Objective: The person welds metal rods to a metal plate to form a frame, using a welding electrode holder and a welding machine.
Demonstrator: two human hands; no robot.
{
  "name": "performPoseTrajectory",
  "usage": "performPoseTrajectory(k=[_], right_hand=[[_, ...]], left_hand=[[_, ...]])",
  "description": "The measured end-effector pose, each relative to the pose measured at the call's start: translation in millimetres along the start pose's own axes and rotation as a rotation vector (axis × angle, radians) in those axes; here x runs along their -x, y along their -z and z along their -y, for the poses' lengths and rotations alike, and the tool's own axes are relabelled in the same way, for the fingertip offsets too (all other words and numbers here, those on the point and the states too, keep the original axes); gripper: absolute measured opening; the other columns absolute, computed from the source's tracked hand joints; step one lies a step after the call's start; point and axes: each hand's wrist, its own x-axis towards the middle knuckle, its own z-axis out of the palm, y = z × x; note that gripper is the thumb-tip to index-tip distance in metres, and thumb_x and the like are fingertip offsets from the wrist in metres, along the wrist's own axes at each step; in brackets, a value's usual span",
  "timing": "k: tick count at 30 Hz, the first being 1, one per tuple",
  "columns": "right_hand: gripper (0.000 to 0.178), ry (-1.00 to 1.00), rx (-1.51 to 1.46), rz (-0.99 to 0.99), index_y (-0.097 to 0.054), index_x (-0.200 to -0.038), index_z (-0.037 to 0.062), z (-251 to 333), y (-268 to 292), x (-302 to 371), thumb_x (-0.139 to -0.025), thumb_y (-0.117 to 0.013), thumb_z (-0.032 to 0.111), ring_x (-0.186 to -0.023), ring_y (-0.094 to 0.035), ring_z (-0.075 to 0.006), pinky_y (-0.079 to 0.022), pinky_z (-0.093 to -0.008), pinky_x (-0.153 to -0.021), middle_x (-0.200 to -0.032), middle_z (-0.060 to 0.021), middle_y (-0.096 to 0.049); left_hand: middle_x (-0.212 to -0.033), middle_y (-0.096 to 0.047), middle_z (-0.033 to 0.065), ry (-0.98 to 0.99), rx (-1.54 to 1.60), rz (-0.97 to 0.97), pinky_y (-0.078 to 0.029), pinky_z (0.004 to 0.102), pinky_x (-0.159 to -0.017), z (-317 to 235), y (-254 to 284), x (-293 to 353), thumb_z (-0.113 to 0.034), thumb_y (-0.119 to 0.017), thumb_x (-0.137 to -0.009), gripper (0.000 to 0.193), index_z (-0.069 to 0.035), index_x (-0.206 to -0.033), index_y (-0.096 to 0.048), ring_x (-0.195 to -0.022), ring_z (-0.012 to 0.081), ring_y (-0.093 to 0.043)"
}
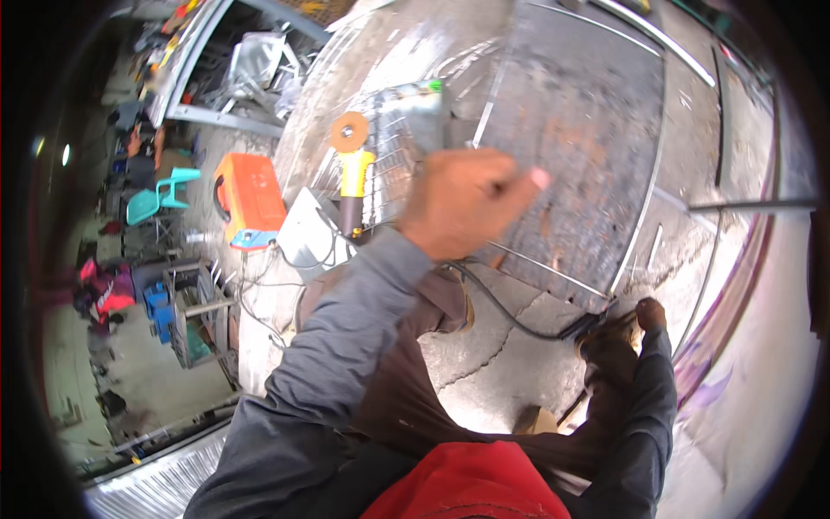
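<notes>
My left hand (471, 201), slightly blurred, is raised in front of me with its fingers curled and its thumb stretched out to the right. Nothing shows in it. Below and beyond it lies a dark, stained metal plate (588, 130) inside a thin, light metal frame. My right hand (650, 313) is low at the right, by my right foot. Its fingers look closed, but what they hold, if anything, is too small to make out. Just left of that hand, a black handle (581, 327) on a thick black cable (506, 311) lies near the plate's close corner.
A yellow angle grinder (354, 177) with an orange-brown disc rests left of the plate, near a greyish metal sheet (424, 112). Farther left stand an orange machine (249, 199) with trailing cables and a teal chair (160, 197). Metal scrap (258, 69) fills a frame at the upper left.
</notes>
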Motion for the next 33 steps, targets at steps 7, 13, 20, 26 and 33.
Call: performPoseTrajectory(k=[7, 13, 20, 26, 33], right_hand=[[0.029, 0.156, -0.132, -0.299, -0.069, -0.103, 0.0074, 45, 94, 7, -0.088, -0.060, 0.031, -0.092, -0.068, -0.0321, -0.053, -0.0395, -0.080, -0.095, -0.0172, -0.071], [0.039, 0.211, -0.428, -0.275, -0.062, -0.115, -0.0019, 127, 214, 88, -0.098, -0.054, 0.032, -0.093, -0.061, -0.0202, -0.049, -0.0324, -0.081, -0.102, -0.0121, -0.066], [0.048, 0.171, -0.325, -0.486, -0.060, -0.121, -0.0005, 169, 231, 267, -0.098, -0.054, 0.041, -0.083, -0.059, -0.0170, -0.048, -0.0300, -0.071, -0.097, -0.0095, -0.064], [0.045, 0.146, -0.297, -0.865, -0.065, -0.112, -0.0046, 237, 170, 320, -0.098, -0.055, 0.037, -0.098, -0.062, -0.0299, -0.048, -0.0374, -0.088, -0.108, -0.0210, -0.067], [0.029, 0.120, -0.276, -0.849, -0.068, -0.108, 0.0018, 275, 173, 317, -0.095, -0.061, 0.027, -0.086, -0.064, -0.0216, -0.050, -0.0325, -0.075, -0.098, -0.0122, -0.068]], left_hand=[[-0.055, -0.053, 0.0111, -0.179, 0.218, 0.056, -0.044, 0.0432, -0.050, -38, -20, 18, -0.024, -0.067, -0.086, 0.037, -0.006, -0.057, -0.051, -0.052, 0.0299, -0.057], [-0.062, -0.059, 0.0138, -0.160, 0.329, -0.051, -0.046, 0.0462, -0.055, -43, 6, 18, -0.024, -0.063, -0.087, 0.026, -0.005, -0.070, -0.057, -0.058, 0.0350, -0.061], [-0.062, -0.060, 0.0174, -0.209, 0.352, -0.128, -0.048, 0.0445, -0.052, -41, 19, 16, -0.014, -0.060, -0.085, 0.013, -0.003, -0.090, -0.059, -0.058, 0.0357, -0.064], [-0.081, -0.065, 0.0138, -0.096, 0.506, -0.283, -0.051, 0.0447, -0.073, -10, 35, 29, -0.018, -0.054, -0.089, 0.015, -0.007, -0.092, -0.064, -0.079, 0.0322, -0.065], [-0.082, -0.070, 0.0116, -0.107, 0.663, -0.395, -0.053, 0.0305, -0.064, 16, 81, 85, -0.018, -0.062, -0.093, 0.017, -0.005, -0.103, -0.068, -0.069, 0.0173, -0.067]])
